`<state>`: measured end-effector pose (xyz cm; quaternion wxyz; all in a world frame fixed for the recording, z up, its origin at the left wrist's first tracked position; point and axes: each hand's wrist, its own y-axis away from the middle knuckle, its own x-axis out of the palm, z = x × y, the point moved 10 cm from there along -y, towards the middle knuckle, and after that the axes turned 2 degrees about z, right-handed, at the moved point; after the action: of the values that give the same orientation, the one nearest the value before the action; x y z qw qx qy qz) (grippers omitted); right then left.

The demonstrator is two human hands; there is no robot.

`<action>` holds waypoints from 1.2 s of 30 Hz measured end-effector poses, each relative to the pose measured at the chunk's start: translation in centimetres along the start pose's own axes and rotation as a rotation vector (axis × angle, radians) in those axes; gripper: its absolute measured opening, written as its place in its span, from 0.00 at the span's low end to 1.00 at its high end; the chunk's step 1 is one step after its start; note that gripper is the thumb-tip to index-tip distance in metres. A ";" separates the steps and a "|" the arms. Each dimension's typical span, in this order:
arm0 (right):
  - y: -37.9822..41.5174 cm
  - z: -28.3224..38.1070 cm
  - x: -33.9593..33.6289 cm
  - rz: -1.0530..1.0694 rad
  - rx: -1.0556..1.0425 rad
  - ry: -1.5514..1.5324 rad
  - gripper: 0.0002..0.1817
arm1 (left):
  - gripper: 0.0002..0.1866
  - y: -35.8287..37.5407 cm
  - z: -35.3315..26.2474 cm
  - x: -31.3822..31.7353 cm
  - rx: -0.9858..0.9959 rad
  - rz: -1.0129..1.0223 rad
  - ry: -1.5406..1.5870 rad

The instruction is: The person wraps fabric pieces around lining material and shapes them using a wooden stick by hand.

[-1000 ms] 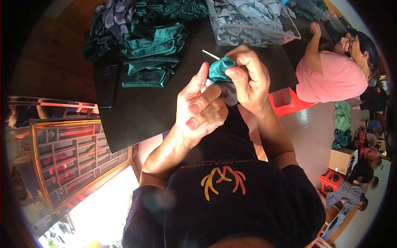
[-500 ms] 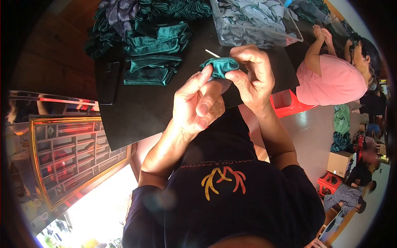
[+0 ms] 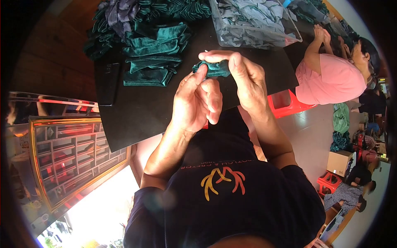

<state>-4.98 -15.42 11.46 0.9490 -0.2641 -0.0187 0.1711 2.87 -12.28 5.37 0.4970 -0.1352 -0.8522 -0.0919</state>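
A small gathered piece of dark green velvet (image 3: 218,70) is pinched between thumb and fingers of my left hand (image 3: 196,97). My right hand (image 3: 248,76) has its fingers stretched out along the far side of the velvet, palm against its right end and thumb raised. By the right fingertips a tiny white tip (image 3: 206,51) shows; the rest of it is hidden. Folded green velvet strips (image 3: 153,51) lie stacked on the dark table (image 3: 140,111), left of and beyond my hands.
A clear plastic bin (image 3: 264,43) full of grey-green fabric pieces stands at the back. A dark phone (image 3: 109,84) lies near the table's left edge. To the right, a person in pink (image 3: 333,78) sits by a red stool (image 3: 289,105). More green velvet (image 3: 182,9) is heaped at the back.
My right hand has opened from a pinch on the velvet, its fingers now extended leftward over the far side. The thin white stick that stuck out is now mostly hidden.
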 end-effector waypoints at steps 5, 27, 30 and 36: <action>1.3 1.3 -0.9 -0.178 -0.155 0.187 0.10 | 0.33 0.1 0.0 1.1 -0.069 0.099 0.227; 1.1 4.8 1.0 -0.013 -0.476 0.392 0.10 | 0.33 3.2 -0.4 7.0 -0.269 0.747 0.948; 1.5 5.2 1.3 0.010 -0.497 0.358 0.10 | 0.34 3.8 -0.7 7.8 -0.279 0.824 1.011; 1.4 5.4 0.6 -0.042 -0.492 0.400 0.12 | 0.33 3.4 -0.5 7.6 -0.220 0.892 0.877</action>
<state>-5.56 -11.42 15.38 0.8447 -0.5139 0.1221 0.0866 0.84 -8.21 12.33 0.7735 -0.4773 -0.4169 -0.0098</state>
